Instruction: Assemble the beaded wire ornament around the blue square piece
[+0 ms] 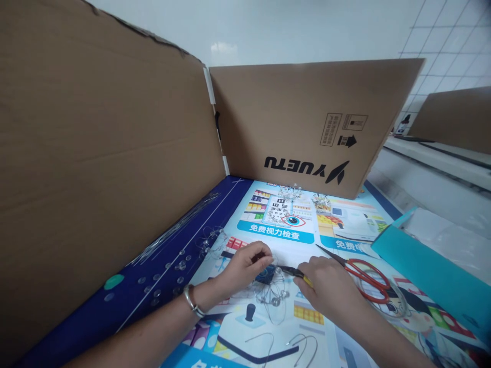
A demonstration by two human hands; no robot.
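Observation:
In front of me, my left hand (pixel 245 267) pinches the upper part of a wire piece strung with clear beads (pixel 274 300); the exact spot between the fingertips is hidden. Thin wire loops and beads hang below the fingers. My right hand (pixel 326 283) is wrapped around pliers (pixel 293 272) with yellow on the handle. Their dark jaws point left and reach the wire beside my left fingertips. Red-handled scissors (pixel 368 278) lie just beyond my right hand, with a coil of wire (pixel 401 306) partly under them.
Cardboard walls (pixel 307 112) enclose the left and back. Loose clear beads (pixel 156 293), a green disc (pixel 114 281) and straight wires (pixel 172 230) lie at left. Beaded wire pieces (pixel 321 202) sit at the back, bent wires (pixel 303 342) in front, a teal box (pixel 433 276) at right.

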